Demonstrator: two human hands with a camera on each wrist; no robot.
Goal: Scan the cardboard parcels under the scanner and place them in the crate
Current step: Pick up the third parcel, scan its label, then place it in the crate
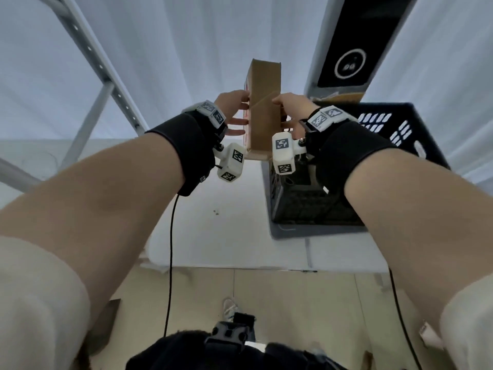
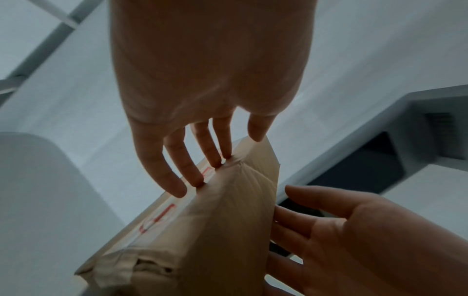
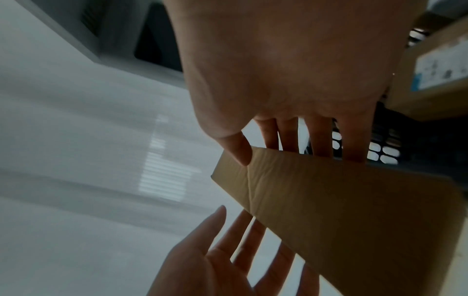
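Note:
A flat brown cardboard parcel (image 1: 265,110) (image 2: 228,230) (image 3: 341,210) stands on edge in the air above the white table (image 1: 226,222), just left of the crate. My left hand (image 1: 234,110) (image 2: 240,148) holds its left face, which bears red print, with the thumb on the narrow edge. From the other side my right hand (image 1: 288,108) (image 3: 281,152) pinches it, thumb on the brown face and fingers behind. The scanner (image 1: 349,49) (image 2: 367,160), black with a white ring, hangs above and to the right. The dark crate (image 1: 386,121) (image 3: 385,150) holds another labelled parcel (image 1: 344,96) (image 3: 430,76).
A grey metal frame (image 1: 88,54) slants up at the left before a white curtain. The crate sits at the table's right side on a grey mat (image 1: 293,233). The table's front edge (image 1: 226,267) is close to me, with tiled floor below.

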